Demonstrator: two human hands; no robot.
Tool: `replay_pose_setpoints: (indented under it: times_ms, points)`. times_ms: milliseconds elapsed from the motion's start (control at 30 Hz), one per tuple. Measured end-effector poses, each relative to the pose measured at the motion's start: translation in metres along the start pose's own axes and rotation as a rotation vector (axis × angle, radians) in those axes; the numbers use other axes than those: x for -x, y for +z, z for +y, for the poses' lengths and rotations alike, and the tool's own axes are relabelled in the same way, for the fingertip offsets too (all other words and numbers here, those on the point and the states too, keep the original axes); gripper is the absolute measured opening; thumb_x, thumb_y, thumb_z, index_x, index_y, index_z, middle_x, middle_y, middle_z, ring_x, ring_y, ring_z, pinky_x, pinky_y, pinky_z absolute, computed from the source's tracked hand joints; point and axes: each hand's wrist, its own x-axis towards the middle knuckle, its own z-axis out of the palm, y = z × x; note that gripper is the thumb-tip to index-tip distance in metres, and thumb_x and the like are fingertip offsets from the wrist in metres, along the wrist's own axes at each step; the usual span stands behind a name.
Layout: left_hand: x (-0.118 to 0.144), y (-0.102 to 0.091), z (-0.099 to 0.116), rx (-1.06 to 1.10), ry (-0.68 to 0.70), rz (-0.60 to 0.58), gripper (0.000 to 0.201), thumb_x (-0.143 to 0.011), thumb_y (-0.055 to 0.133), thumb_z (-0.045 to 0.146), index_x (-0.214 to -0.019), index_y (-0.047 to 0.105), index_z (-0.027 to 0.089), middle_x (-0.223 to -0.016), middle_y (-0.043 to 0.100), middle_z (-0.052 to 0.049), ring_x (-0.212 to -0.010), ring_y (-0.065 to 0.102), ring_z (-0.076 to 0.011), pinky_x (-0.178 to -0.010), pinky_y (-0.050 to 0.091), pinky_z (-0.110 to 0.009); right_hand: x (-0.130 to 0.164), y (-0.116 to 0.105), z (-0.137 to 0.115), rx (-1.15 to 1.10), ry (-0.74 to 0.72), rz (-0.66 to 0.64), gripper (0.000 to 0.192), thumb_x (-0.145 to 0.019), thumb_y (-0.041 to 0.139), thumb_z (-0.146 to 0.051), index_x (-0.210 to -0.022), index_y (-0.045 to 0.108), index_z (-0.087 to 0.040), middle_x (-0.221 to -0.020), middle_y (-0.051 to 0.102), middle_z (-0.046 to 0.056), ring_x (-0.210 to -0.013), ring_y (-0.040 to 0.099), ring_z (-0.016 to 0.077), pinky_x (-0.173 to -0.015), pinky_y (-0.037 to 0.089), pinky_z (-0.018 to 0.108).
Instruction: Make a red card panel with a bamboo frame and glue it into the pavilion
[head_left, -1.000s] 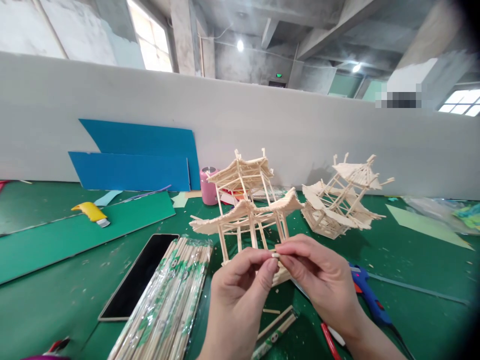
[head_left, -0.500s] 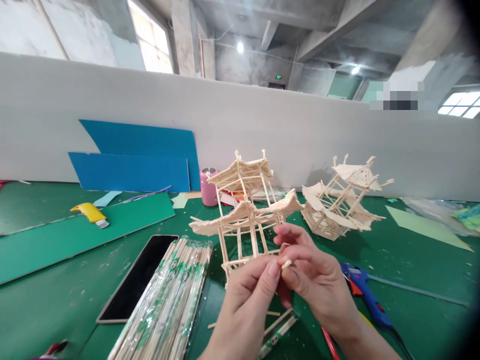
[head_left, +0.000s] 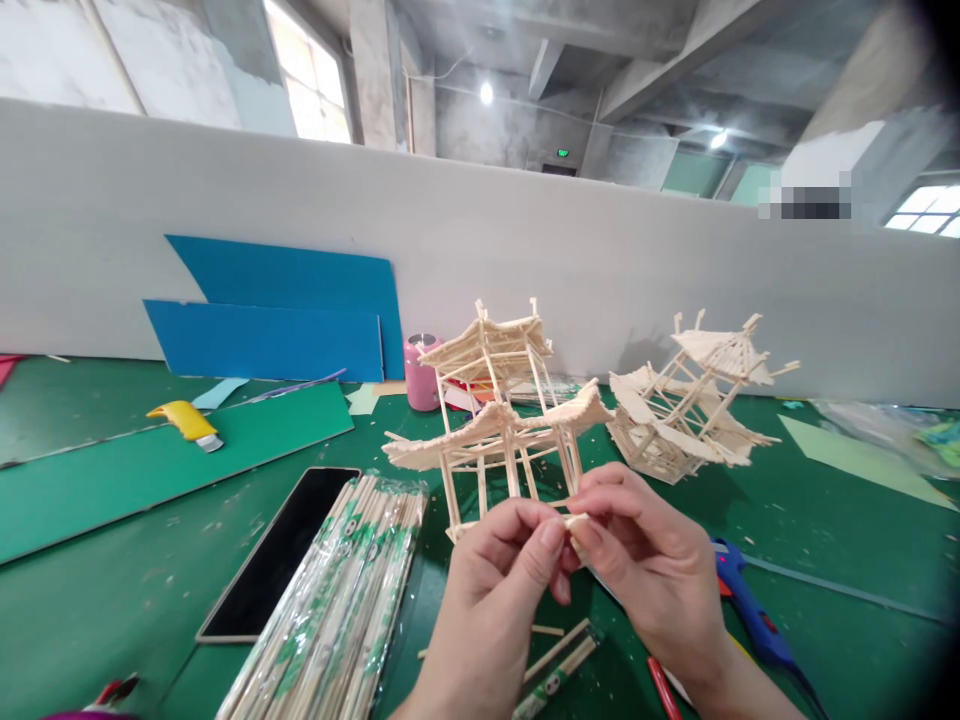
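Green cutting-mat worktop under a white partition wall, concrete hall behind. Lower centre of frame: left hand and right hand, fingertips pinched together on a short wooden stick piece, held clear of the stick pagoda model just behind. Chopstick bundle lower left; second pagoda right; open mat far right
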Motion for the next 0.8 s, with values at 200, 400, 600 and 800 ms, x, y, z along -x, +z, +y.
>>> replay_pose_setpoints:
  times_ms: [200,400,600,800]
  points:
    - [0.001,0.003,0.002,-0.005,0.010,0.126,0.013,-0.077,0.059,0.026,-0.083,0.060,0.014,-0.063,0.057,0.000,-0.054,0.047,-0.0079,-0.056,0.039,-0.020,-0.020,-0.007,0.006,0.281,-0.193,0.168,0.020,-0.075,0.062,-0.010,-0.086,0.065,-0.026,-0.082,0.059,-0.001,-0.073,0.056,0.0114,-0.061,0.046,0.021]
    - [0.002,0.002,-0.001,-0.020,0.009,0.127,0.009,-0.076,0.059,0.022,-0.080,0.060,0.014,-0.063,0.056,0.001,-0.054,0.048,-0.0071,-0.055,0.038,-0.019,-0.037,-0.003,0.024,0.528,-0.334,0.081,0.019,-0.077,0.060,-0.009,-0.091,0.066,-0.020,-0.084,0.065,0.002,-0.075,0.059,0.0132,-0.068,0.047,0.027]
    - [0.002,0.002,0.001,-0.006,0.018,0.102,0.007,-0.077,0.057,0.020,-0.078,0.060,0.014,-0.060,0.055,0.002,-0.053,0.047,-0.0062,-0.054,0.036,-0.018,-0.040,0.005,0.032,0.691,-0.383,0.168,0.013,-0.077,0.061,-0.017,-0.084,0.072,-0.018,-0.066,0.043,0.000,-0.061,0.046,0.0132,-0.053,0.041,0.027]
    - [0.000,0.002,0.001,-0.009,0.014,0.089,0.007,-0.077,0.056,0.019,-0.079,0.060,0.013,-0.061,0.055,0.002,-0.052,0.046,-0.0053,-0.054,0.036,-0.017,-0.044,0.009,0.039,0.734,-0.397,0.148,0.013,-0.078,0.060,-0.019,-0.081,0.072,-0.017,-0.059,0.045,0.000,-0.058,0.044,0.0141,-0.053,0.039,0.028]
